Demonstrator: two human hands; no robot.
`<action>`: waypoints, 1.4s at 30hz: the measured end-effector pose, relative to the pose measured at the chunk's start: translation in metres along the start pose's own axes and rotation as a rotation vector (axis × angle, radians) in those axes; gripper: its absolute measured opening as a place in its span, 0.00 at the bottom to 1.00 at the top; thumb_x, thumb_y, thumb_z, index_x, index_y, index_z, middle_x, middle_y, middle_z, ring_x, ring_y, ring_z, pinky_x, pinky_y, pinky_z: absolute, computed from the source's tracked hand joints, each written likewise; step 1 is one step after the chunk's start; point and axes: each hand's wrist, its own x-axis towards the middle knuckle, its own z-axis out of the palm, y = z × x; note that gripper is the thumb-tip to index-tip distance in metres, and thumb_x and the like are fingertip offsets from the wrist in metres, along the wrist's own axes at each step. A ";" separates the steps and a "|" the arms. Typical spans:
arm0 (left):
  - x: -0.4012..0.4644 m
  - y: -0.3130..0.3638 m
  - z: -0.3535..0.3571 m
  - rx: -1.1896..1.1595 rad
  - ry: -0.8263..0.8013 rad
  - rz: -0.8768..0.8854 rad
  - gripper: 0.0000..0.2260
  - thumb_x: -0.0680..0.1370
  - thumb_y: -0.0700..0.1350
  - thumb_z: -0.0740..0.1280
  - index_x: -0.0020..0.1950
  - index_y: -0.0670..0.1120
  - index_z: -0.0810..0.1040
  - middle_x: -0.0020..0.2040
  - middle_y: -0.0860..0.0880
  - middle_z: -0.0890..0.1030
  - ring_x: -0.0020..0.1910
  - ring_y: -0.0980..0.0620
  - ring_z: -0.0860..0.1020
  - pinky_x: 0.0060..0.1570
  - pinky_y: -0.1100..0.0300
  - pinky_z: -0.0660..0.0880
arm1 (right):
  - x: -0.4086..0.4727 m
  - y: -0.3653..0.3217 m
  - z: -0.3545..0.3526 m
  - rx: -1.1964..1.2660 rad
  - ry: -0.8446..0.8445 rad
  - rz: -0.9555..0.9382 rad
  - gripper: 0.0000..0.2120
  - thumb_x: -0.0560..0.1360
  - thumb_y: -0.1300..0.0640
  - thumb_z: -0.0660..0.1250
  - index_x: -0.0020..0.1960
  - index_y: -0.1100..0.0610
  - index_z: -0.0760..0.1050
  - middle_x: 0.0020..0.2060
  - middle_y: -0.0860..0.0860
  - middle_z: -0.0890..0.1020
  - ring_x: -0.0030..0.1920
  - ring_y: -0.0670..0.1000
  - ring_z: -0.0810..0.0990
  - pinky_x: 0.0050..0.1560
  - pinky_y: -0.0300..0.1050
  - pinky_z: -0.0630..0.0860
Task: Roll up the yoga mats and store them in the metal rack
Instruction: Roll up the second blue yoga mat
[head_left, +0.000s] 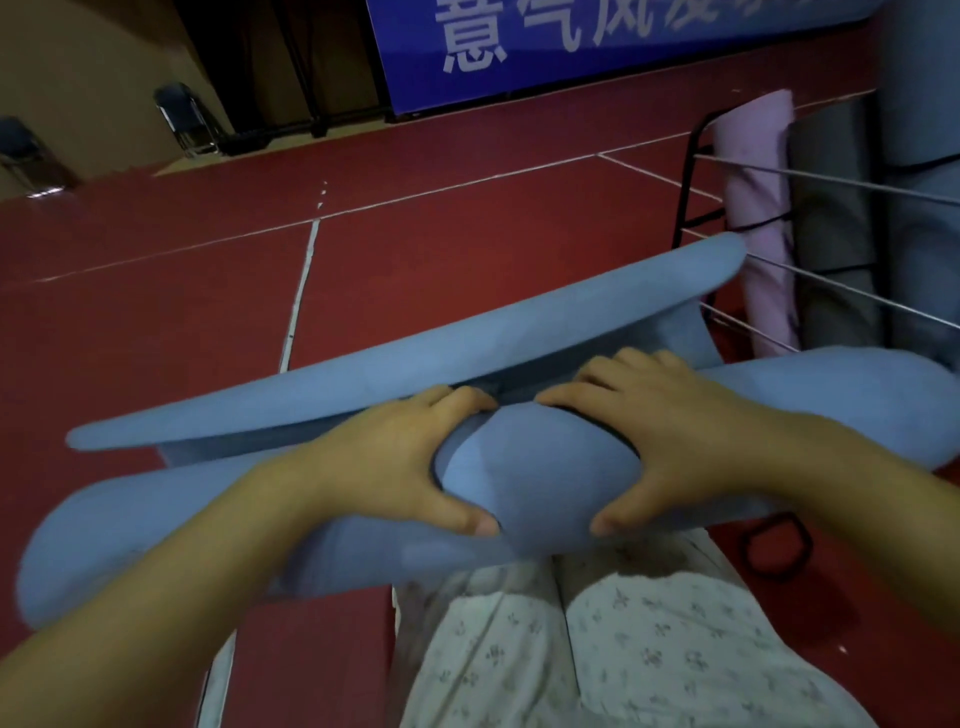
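Hands (524, 457) around rolled blue mat (535, 478)

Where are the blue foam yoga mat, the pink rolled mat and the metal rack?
blue foam yoga mat (540, 478): head view, bulging middle between the hands.
pink rolled mat (758, 208): head view, mid-length of the roll.
metal rack (831, 179): head view, upper horizontal silver bar.

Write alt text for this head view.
Both hands, left and right, grip a partly rolled blue yoga mat over a red floor; a metal rack holding rolled mats stands at right.
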 end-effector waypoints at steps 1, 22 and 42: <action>0.003 -0.002 -0.002 -0.020 -0.009 -0.013 0.40 0.62 0.69 0.72 0.69 0.61 0.61 0.64 0.61 0.70 0.57 0.60 0.72 0.56 0.60 0.73 | 0.005 0.004 -0.001 0.017 -0.011 -0.004 0.47 0.58 0.24 0.64 0.71 0.36 0.51 0.55 0.39 0.64 0.53 0.44 0.62 0.56 0.46 0.64; 0.006 0.020 -0.014 0.203 0.121 0.004 0.33 0.70 0.58 0.73 0.72 0.60 0.64 0.71 0.57 0.63 0.67 0.55 0.67 0.62 0.62 0.66 | 0.063 0.047 -0.027 0.440 -0.298 0.051 0.40 0.56 0.29 0.73 0.65 0.35 0.66 0.59 0.35 0.74 0.56 0.41 0.76 0.60 0.47 0.76; 0.052 -0.029 -0.051 -0.346 -0.035 -0.111 0.25 0.70 0.52 0.75 0.66 0.59 0.74 0.62 0.61 0.75 0.58 0.65 0.74 0.57 0.70 0.70 | 0.060 0.020 -0.003 0.207 0.236 -0.116 0.36 0.65 0.30 0.68 0.70 0.36 0.62 0.64 0.37 0.67 0.63 0.41 0.66 0.63 0.43 0.63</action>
